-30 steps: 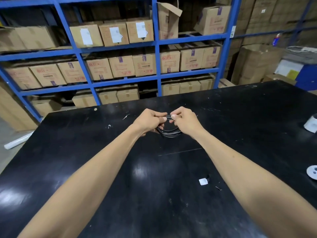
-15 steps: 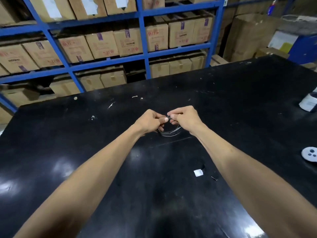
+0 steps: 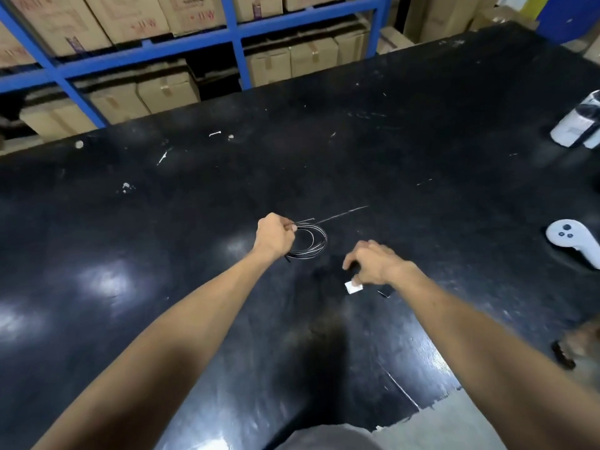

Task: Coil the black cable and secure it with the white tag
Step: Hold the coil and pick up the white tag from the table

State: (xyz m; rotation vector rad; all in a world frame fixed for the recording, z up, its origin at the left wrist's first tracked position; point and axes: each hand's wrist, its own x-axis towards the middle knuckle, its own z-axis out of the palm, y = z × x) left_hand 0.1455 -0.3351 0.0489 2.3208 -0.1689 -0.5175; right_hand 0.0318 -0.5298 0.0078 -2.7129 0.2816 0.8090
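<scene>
Coiled cable (image 3: 310,240) on the table (image 3: 162,287) at centre, left hand (image 3: 274,235) on its left side, tag (image 3: 354,287) nearer and right under the right hand (image 3: 373,263), controller (image 3: 574,241) far right, shelves of boxes (image 3: 162,92) beyond the table

Pretty clearly a warehouse or stockroom we're in. Past our left hand (image 3: 274,235) there's blue steel racking (image 3: 146,48) stacked with taped, labelled cardboard cartons (image 3: 162,92), and more cartons (image 3: 435,14) sit piled on the floor beyond our right hand (image 3: 373,263). Under both hands is a big scuffed black worktable (image 3: 422,141), chipped at the near edge over a bare grey floor (image 3: 454,427).
</scene>
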